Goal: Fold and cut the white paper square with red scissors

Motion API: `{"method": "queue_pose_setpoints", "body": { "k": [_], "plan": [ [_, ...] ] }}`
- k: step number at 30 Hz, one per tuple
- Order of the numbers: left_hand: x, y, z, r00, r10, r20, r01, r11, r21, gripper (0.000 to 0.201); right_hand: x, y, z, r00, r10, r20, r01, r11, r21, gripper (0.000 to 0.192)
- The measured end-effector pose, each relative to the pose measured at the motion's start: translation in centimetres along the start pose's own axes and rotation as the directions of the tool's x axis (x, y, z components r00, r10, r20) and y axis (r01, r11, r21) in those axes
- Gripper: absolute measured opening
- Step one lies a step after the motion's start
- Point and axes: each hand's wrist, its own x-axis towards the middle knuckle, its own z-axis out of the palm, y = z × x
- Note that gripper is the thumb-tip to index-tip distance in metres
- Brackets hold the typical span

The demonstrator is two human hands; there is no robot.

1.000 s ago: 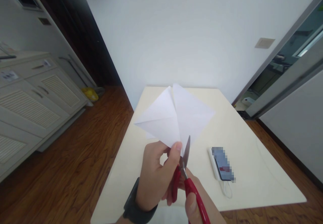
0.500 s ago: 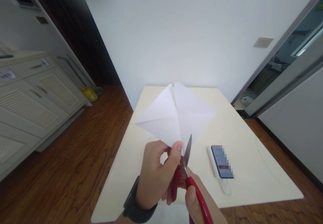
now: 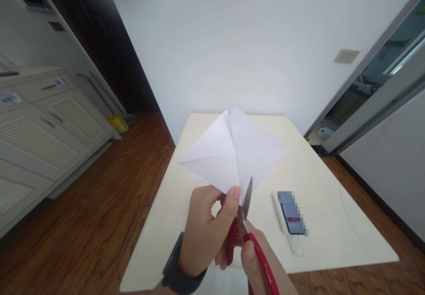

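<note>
A white sheet of paper [image 3: 212,157], creased and slit down its middle, is held up over the table like a diamond. My left hand [image 3: 209,224] pinches its lower corner between thumb and fingers, with a dark band on the wrist. My right hand [image 3: 257,259] grips red-handled scissors [image 3: 264,262]. Their blades are spread at the paper's lower corner, one blade in front of the sheet and the other hidden behind it. The handles stand apart, and some right-hand fingers are partly covered by the left hand.
On the pale table [image 3: 332,224], a phone [image 3: 292,213] lies on a white block with a looped white cord [image 3: 298,245]. Another white paper edge [image 3: 196,177] shows under the held sheet. A wall stands behind the table; a cabinet [image 3: 49,131] is at the left.
The paper's right half has shifted slightly to the right, widening the slit a little. Both hands and the scissors stay nearly where they were.
</note>
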Motion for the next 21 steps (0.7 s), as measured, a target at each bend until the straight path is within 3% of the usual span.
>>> {"method": "queue_pose_setpoints", "body": {
  "k": [14, 21],
  "plan": [
    [-0.12, -0.27, 0.22, 0.999, 0.001, -0.042, -0.002, 1.0, -0.028, 0.045, -0.78, 0.21, 0.18, 0.993, 0.108, -0.055, -0.109, 0.994, -0.01, 0.046],
    [-0.56, -0.78, 0.52, 0.994, 0.021, -0.104, -0.017, 0.999, 0.042, 0.043, -0.39, 0.4, 0.07, 0.998, 0.052, -0.04, -0.052, 0.999, -0.013, 0.043]
  ]
}}
